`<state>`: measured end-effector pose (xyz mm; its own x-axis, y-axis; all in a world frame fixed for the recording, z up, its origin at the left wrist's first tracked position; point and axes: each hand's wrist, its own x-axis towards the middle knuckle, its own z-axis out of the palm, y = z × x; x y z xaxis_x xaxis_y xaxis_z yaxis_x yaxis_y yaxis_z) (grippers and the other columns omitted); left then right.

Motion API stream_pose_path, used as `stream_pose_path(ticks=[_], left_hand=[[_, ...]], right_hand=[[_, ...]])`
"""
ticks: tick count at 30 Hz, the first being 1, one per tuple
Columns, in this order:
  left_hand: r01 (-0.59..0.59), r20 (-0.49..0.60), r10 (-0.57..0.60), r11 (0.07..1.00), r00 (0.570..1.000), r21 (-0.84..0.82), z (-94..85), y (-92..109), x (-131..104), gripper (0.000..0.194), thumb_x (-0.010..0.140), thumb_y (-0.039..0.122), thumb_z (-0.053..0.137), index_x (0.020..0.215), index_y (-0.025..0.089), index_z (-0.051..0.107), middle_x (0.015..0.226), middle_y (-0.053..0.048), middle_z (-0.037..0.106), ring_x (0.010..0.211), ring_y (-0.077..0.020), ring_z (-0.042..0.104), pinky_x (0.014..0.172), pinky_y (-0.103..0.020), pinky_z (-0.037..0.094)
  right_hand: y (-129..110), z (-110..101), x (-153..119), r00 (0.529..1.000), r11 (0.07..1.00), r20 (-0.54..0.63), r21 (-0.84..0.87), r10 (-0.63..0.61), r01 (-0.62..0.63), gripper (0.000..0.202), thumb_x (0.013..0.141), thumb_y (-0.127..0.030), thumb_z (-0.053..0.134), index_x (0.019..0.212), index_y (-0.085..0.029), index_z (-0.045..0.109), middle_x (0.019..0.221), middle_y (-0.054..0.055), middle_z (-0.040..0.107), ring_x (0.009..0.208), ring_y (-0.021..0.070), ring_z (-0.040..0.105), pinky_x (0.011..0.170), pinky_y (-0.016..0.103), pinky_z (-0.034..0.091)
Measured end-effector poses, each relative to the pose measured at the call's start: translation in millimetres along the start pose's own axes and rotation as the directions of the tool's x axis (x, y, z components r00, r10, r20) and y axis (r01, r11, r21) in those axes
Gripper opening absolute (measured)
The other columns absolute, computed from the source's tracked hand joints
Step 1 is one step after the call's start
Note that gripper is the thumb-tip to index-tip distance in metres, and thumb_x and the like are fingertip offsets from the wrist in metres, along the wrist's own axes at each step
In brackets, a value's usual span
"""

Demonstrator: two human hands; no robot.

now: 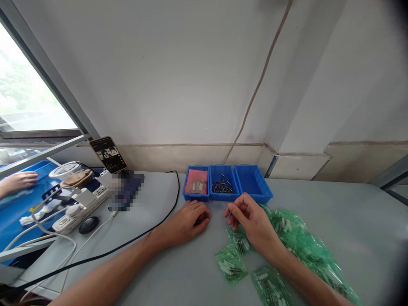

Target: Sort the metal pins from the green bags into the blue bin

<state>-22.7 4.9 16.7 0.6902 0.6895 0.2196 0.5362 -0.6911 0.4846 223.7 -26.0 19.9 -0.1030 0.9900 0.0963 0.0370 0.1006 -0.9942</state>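
Mid-frame, the left hand [191,220] lies curled, apart from the bent right hand [250,216]; I can't tell whether either grips anything. Green bags [231,264] of small parts lie lower right. Near centre stand 3 blue bins [250,182]: the left holds a pink packet [196,180], the middle metal pins [222,187].

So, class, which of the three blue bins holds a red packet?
The leftmost bin: it alone has the red packet inside. The middle bin holds loose metal pieces; the right bin shows no packet.
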Motion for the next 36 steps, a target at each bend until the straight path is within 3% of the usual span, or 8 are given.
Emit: stream_pose_path(ticks=[5, 9, 14, 17, 22, 25, 31, 36], left_hand=[[-0.002, 0.002, 0.002, 1.0, 1.0, 0.0, 0.2, -1, 0, 0.004, 0.104, 0.018, 0.057, 0.103, 0.021, 0.059, 0.095, -0.002, 0.061, 0.088, -0.0183, 0.054, 0.084, -0.031, 0.042], [-0.003, -0.006, 0.003, 1.0, 1.0, -0.001, 1.4, -2, 0, 0.003, 0.104, 0.019, 0.057, 0.104, 0.021, 0.06, 0.097, -0.002, 0.062, 0.089, -0.0187, 0.056, 0.084, -0.031, 0.043], [-0.012, -0.009, 0.012, 1.0, 1.0, 0.003, 2.1, -4, 0, 0.003, 0.104, 0.02, 0.057, 0.103, 0.021, 0.06, 0.096, -0.002, 0.062, 0.09, -0.019, 0.057, 0.086, -0.032, 0.044], [-0.014, -0.013, 0.014, 1.0, 1.0, 0.006, 1.8, -4, -1, 0.004, 0.104, 0.02, 0.057, 0.104, 0.021, 0.06, 0.097, -0.003, 0.063, 0.09, -0.0193, 0.057, 0.086, -0.033, 0.044], [-0.017, -0.012, 0.017, 1.0, 1.0, 0.014, 0.8, -2, 0, 0.005, 0.105, 0.021, 0.056, 0.104, 0.021, 0.06, 0.097, -0.003, 0.064, 0.09, -0.0197, 0.058, 0.085, -0.033, 0.044], [-0.013, -0.012, 0.013, 1.0, 1.0, 0.016, 1.0, -2, 0, 0.005, 0.105, 0.021, 0.056, 0.104, 0.021, 0.061, 0.096, -0.003, 0.063, 0.089, -0.0195, 0.057, 0.085, -0.033, 0.044], [-0.015, -0.01, 0.015, 1.0, 1.0, 0.008, 0.9, -1, 1, 0.005, 0.105, 0.021, 0.055, 0.103, 0.021, 0.06, 0.096, -0.003, 0.063, 0.088, -0.0189, 0.057, 0.086, -0.032, 0.044], [-0.011, 0.006, 0.011, 1.0, 1.0, 0.007, -1.0, 0, 2, 0.005, 0.105, 0.022, 0.055, 0.103, 0.021, 0.06, 0.096, -0.003, 0.064, 0.088, -0.0192, 0.057, 0.085, -0.033, 0.045]], right_hand=[[-1, -1, 1, 0.999, 0.999, -0.023, -0.042, 0.034, -0.035, 0.037, 0.1, -0.062, 0.062, 0.093, -0.026, 0.054, 0.063, -0.007, 0.055, 0.047, 0.0117, 0.046, 0.043, 0.023, 0.039], [2, -4, 1, 0.999, 0.995, -0.034, -0.101, 0.023, -0.027, 0.037, 0.102, -0.061, 0.057, 0.096, -0.026, 0.058, 0.056, -0.009, 0.043, 0.045, 0.0116, 0.034, 0.043, 0.024, 0.029], [1, -7, 2, 0.991, 0.967, -0.095, -0.247, -0.093, 0.067, 0.04, 0.106, -0.057, 0.052, 0.093, -0.024, 0.07, 0.062, -0.004, 0.045, 0.058, 0.016, 0.044, 0.053, 0.028, 0.034], [0, -9, 3, 0.983, 0.957, -0.135, -0.279, -0.124, 0.082, 0.041, 0.107, -0.055, 0.048, 0.103, -0.025, 0.075, 0.07, -0.001, 0.052, 0.062, 0.0184, 0.049, 0.057, 0.03, 0.039], [3, -10, 5, 0.982, 0.955, -0.115, -0.274, -0.149, 0.113, 0.036, 0.107, -0.047, 0.048, 0.123, -0.026, 0.073, 0.097, 0.005, 0.071, 0.075, 0.0201, 0.059, 0.074, 0.035, 0.05], [4, -9, 5, 0.99, 0.973, -0.097, -0.217, -0.107, 0.084, 0.033, 0.105, -0.049, 0.055, 0.126, -0.026, 0.068, 0.101, 0.006, 0.076, 0.084, 0.0223, 0.066, 0.074, 0.034, 0.051], [1, -5, 5, 0.993, 0.996, -0.106, -0.077, -0.054, 0.046, 0.041, 0.103, -0.063, 0.056, 0.094, -0.024, 0.061, 0.075, 0.003, 0.074, 0.065, 0.0197, 0.064, 0.06, 0.031, 0.045], [-2, -5, 5, 0.996, 1.0, -0.089, 0.008, -0.004, 0.004, 0.045, 0.101, -0.067, 0.057, 0.092, -0.024, 0.061, 0.06, -0.002, 0.063, 0.056, 0.017, 0.054, 0.056, 0.029, 0.04]])
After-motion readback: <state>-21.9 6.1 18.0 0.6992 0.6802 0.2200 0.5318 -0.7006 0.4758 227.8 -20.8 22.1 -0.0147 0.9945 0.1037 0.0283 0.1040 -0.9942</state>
